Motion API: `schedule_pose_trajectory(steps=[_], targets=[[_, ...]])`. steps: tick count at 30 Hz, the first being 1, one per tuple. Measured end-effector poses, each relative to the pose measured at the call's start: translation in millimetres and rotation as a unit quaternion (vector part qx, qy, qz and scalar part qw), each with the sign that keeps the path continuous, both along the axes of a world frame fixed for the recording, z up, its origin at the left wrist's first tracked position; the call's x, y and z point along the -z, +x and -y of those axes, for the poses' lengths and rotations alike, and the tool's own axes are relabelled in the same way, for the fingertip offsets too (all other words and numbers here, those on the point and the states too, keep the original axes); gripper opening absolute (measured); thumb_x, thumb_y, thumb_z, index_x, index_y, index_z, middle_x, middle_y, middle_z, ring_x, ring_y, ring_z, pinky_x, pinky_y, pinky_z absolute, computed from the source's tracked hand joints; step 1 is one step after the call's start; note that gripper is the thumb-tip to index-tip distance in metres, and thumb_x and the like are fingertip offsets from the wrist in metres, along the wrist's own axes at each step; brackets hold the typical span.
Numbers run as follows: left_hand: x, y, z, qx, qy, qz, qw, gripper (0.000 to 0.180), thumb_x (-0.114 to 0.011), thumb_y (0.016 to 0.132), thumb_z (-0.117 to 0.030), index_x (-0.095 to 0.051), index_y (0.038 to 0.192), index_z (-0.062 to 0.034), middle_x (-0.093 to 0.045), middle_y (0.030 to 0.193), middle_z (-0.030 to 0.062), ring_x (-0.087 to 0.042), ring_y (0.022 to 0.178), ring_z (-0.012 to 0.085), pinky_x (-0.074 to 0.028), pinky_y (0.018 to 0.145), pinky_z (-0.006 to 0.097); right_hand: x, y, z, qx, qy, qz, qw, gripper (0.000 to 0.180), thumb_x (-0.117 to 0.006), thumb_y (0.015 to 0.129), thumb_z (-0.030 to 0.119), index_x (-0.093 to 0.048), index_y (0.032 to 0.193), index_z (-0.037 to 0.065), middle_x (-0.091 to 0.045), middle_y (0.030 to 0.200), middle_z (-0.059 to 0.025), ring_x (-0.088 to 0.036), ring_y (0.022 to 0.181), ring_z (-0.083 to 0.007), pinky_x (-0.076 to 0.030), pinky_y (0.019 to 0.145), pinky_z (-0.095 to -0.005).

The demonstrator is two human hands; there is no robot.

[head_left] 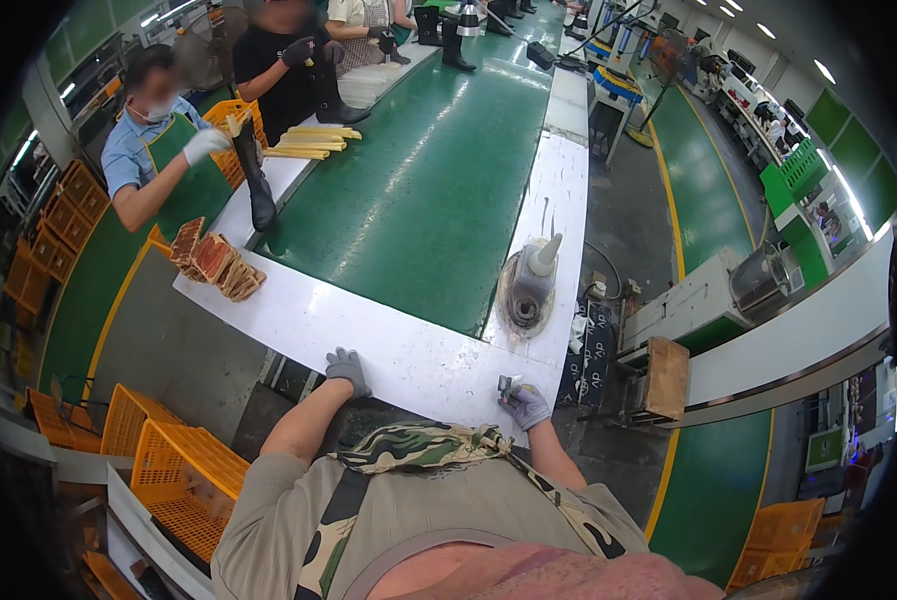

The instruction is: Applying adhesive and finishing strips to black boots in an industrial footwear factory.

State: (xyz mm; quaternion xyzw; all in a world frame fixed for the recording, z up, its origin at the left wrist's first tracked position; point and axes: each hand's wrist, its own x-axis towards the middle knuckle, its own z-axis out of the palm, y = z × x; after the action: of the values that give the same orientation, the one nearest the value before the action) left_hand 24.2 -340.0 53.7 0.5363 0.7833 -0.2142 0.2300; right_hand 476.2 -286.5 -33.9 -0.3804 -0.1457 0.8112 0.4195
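The green belt (418, 190) runs from centre toward 12 o'clock, framed by the white counter (388, 350). At 11 o'clock a co-worker stands a black boot (256, 185) on the counter; a stack of soles (216, 262) lies at 9 o'clock. A glue pot (530, 285) sits just right of centre. The left hand (346, 370), fingers curled, rests on the counter edge. The right hand (524, 405), at 5 o'clock, is clamped on a small tool (508, 385).

The green belt (418, 200) lies bare ahead, open to reach. On the white rim (368, 340), a glue pot (528, 290) blocks the right side; stacked soles (218, 262) crowd the left corner.
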Motion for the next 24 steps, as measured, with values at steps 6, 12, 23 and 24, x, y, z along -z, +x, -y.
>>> schedule_pose_trajectory(steps=[6,12,23,24], targets=[[-5,2,-1,-0.006,0.001,0.001,1.0,0.115,-0.081,0.066,-0.051,-0.021,0.151,-0.0024,-0.017,0.155,0.0279,-0.022,0.14,0.0516,-0.031,0.11,0.057,0,2,-1,-0.011,0.006,-0.02,1.0,0.019,-0.061,0.085,0.007,-0.063,0.102,0.0,-0.069,0.092,-0.0167,-0.068,0.081,-0.0324,-0.056,0.085,-0.0531],[-1,-1,5,-0.01,0.008,0.018,1.0,0.115,-0.08,0.067,-0.051,-0.019,0.152,-0.0021,-0.014,0.156,0.0286,-0.02,0.14,0.0525,-0.03,0.111,0.058,0,1,2,-0.001,-0.009,-0.019,1.0,0.024,-0.064,0.083,0.011,-0.062,0.104,0.0,-0.069,0.095,-0.0167,-0.068,0.081,-0.0326,-0.056,0.085,-0.0529],[3,-1,0,-0.01,0.017,0.006,1.0,0.116,-0.082,0.065,-0.05,-0.02,0.151,-0.0027,-0.016,0.155,0.0283,-0.022,0.139,0.0506,-0.035,0.108,0.056,-2,2,-2,-0.022,0.007,-0.042,0.999,0.028,-0.066,0.082,0.014,-0.062,0.107,0.001,-0.069,0.095,-0.0152,-0.067,0.081,-0.0298,-0.054,0.089,-0.0521],[3,-1,0,-0.01,0.016,0.005,1.0,0.116,-0.082,0.065,-0.05,-0.02,0.151,-0.0027,-0.016,0.155,0.0283,-0.022,0.139,0.0506,-0.035,0.108,0.056,-2,2,-2,-0.02,0.004,-0.037,0.999,0.028,-0.066,0.082,0.014,-0.062,0.107,0.001,-0.068,0.094,-0.015,-0.067,0.081,-0.0297,-0.054,0.089,-0.0521]])
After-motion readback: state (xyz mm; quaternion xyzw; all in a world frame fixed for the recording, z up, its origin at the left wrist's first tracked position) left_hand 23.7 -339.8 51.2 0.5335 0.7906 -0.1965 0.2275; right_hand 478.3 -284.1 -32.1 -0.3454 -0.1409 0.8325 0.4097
